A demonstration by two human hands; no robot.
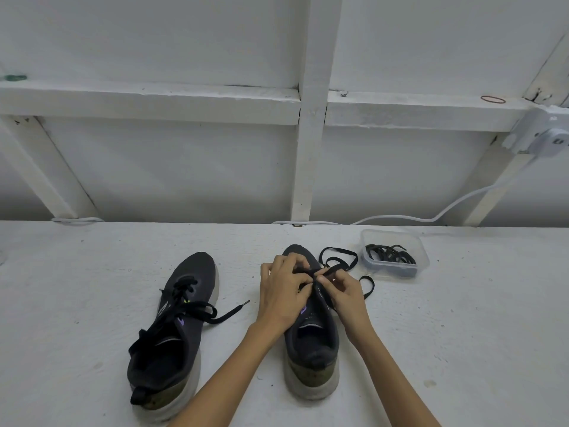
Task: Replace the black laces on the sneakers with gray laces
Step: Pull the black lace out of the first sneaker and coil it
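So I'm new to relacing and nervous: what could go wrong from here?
The left hand and right hand pinch the lace over the right sneaker; a hard tug could drag the shoe. Its pulled-out loops lie beside the tub; they might snag it, or get confused with the similarly dark laces inside.

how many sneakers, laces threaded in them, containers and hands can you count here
dark gray knit sneakers: 2
black flat laces threaded in them: 2
clear plastic container: 1
bare hands, both pinching the right sneaker's lace: 2
total: 7
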